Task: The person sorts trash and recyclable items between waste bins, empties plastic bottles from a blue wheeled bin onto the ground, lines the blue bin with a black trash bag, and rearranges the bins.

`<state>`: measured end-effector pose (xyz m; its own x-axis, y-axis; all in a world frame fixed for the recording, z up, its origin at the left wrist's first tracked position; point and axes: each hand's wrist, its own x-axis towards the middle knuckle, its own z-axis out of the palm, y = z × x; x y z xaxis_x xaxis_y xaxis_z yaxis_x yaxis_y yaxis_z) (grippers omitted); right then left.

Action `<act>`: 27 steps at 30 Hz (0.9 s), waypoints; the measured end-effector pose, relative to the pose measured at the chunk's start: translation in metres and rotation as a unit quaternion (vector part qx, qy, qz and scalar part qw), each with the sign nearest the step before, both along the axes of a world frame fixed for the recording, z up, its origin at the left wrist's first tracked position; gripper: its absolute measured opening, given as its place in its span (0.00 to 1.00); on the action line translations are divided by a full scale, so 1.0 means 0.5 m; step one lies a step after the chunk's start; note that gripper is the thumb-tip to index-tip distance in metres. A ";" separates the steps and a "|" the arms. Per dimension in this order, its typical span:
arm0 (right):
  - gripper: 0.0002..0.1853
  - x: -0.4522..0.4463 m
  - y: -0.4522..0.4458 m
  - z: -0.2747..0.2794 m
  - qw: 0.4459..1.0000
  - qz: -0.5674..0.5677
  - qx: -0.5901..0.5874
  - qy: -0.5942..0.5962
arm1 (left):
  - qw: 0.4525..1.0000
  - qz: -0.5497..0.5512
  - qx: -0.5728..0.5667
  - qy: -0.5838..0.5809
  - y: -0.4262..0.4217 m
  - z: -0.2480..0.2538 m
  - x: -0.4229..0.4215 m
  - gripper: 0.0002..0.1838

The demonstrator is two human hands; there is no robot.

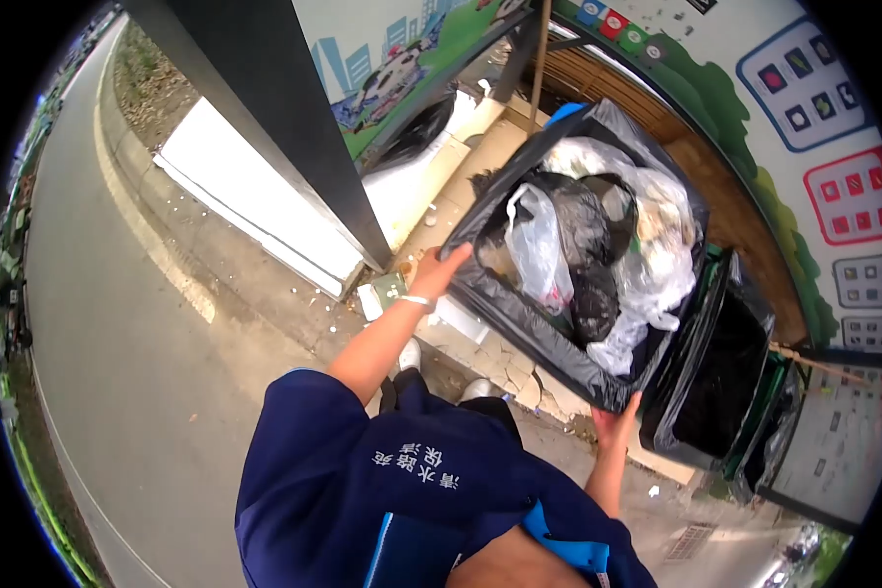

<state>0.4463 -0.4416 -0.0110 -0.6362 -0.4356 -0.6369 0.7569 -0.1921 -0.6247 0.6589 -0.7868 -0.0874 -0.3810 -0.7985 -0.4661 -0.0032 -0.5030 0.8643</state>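
Observation:
A trash bin lined with a black plastic bag [519,323] is tilted in front of me, full of tied clear and black garbage bags. On top lies a whitish plastic bag [539,260] with knotted handles; a dark bag [586,220] sits beside it. My left hand [439,274], with a white band at the wrist, is closed on the bin's left rim over the liner. At the near right corner my right hand [615,423] grips the rim, its fingers partly hidden beneath.
Another black-lined bin [720,363] stands close on the right. A dark post [294,127] rises at the left, beside a white panel [255,196]. Sign boards [804,88] line the back. A curb and road [118,372] run along the left; litter dots the ground.

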 end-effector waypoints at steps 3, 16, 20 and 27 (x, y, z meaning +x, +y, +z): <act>0.29 -0.014 -0.006 -0.049 0.995 -0.040 -0.067 0.069 | 0.990 -0.029 0.105 0.085 0.011 0.063 0.011 0.33; 0.18 -0.042 0.065 -0.041 0.990 -0.096 -0.095 0.031 | 0.971 -0.054 0.183 0.146 0.164 0.105 0.087 0.24; 0.20 0.040 0.147 -0.072 0.986 -0.120 -0.103 0.060 | 0.961 -0.056 0.213 0.168 0.254 0.107 0.169 0.25; 0.18 0.232 0.233 -0.063 0.982 -0.169 -0.061 0.061 | 0.964 -0.099 0.199 0.149 0.326 0.072 0.324 0.21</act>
<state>0.5624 -0.3248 -0.0424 -0.8256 -0.2549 -0.5034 0.5583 -0.4990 -0.6628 0.8208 -0.6236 -0.0514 -0.6721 -0.4771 -0.5663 0.0849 -0.8094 0.5812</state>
